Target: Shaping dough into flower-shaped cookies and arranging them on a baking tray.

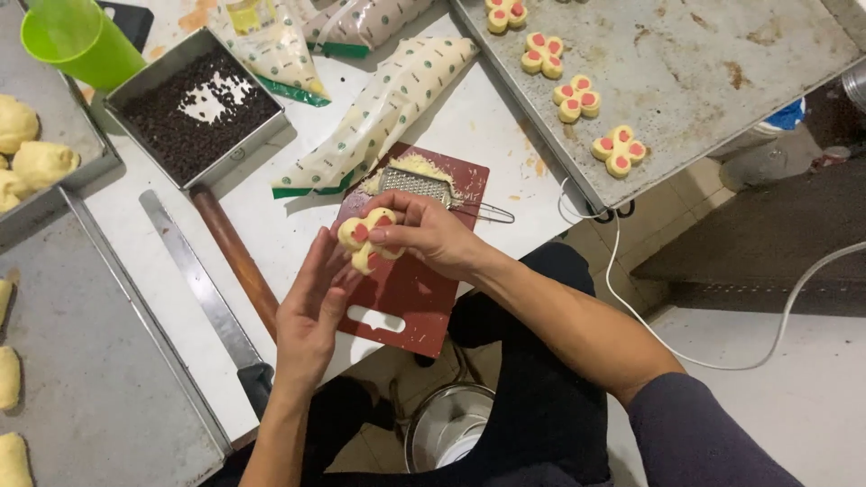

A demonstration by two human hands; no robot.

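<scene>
From the head view, you are at the shaping step, your left hand (311, 311) cupped open under the flower-shaped dough piece (365, 239) and your right hand (428, 234) pinching it above the red cutting board (406, 289), so next it needs gentle fingers

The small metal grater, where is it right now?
In the head view, the grater lies on the red cutting board, centre of the table, just above the right hand and below the piping bag.
</scene>
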